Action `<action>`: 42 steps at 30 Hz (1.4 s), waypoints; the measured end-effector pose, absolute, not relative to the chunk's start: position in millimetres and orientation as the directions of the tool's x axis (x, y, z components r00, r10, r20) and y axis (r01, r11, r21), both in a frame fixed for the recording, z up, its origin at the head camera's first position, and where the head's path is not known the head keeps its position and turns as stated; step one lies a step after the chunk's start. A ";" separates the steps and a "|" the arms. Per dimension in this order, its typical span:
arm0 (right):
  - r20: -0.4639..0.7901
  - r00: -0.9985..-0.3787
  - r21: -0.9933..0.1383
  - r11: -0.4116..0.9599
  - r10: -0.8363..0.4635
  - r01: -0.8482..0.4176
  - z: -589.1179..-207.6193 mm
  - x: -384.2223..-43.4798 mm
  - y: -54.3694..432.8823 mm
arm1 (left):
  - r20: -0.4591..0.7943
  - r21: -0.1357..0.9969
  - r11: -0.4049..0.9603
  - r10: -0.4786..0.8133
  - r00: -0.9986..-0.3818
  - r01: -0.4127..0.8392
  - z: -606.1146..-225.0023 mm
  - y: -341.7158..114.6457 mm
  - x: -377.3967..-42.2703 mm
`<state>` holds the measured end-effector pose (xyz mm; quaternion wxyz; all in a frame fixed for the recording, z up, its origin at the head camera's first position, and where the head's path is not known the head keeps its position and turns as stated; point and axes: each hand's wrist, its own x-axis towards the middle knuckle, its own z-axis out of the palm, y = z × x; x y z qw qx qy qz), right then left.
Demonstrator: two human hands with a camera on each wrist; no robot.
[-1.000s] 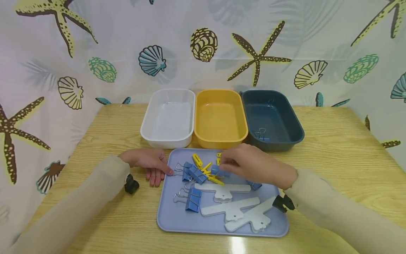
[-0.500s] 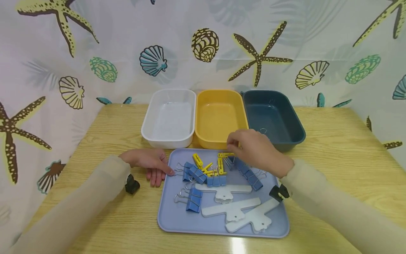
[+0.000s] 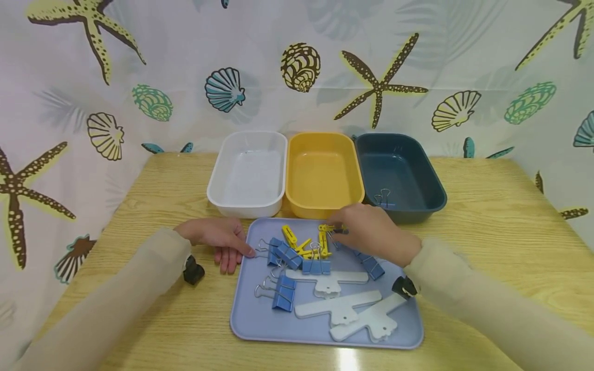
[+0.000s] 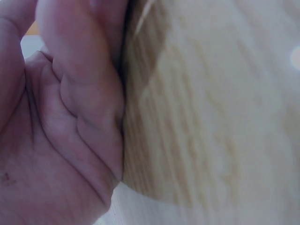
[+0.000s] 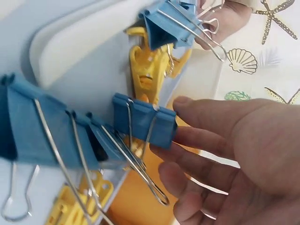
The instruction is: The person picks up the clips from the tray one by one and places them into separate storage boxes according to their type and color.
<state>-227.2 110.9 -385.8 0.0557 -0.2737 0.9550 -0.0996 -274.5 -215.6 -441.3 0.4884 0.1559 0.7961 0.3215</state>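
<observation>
In the right wrist view, the thumb and fingers of my right hand (image 3: 371,232) pinch one end of a blue binder clip (image 5: 144,121). From the head view that hand covers much of the tray's back right. More blue binder clips (image 3: 283,292) lie on the lavender tray (image 3: 264,327), some with wire handles raised. Yellow clips (image 3: 290,236) sit among them toward the back. Flat white bag clips (image 3: 331,308) fill the front right. My left hand (image 3: 215,239) rests at the tray's left edge, a fingertip on the rim and the other fingers loosely extended over the table.
Behind the tray, a white bin (image 3: 246,208), a yellow bin (image 3: 325,210) and a dark teal bin (image 3: 417,216) stand side by side. A blue binder clip (image 3: 386,205) lies inside the teal one. A patterned curtain (image 3: 260,31) hangs at the table's back.
My right hand has lifted off a blue binder clip in the tray's middle, moved back, then come down on another near the back edge. My left hand has stayed put.
</observation>
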 end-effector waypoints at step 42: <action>0.030 -0.826 -0.211 0.804 -0.563 -0.556 -367.0 -216.9 114.1 | -0.665 0.672 0.738 0.567 -0.486 -0.057 -443.5 -215.2 -274.3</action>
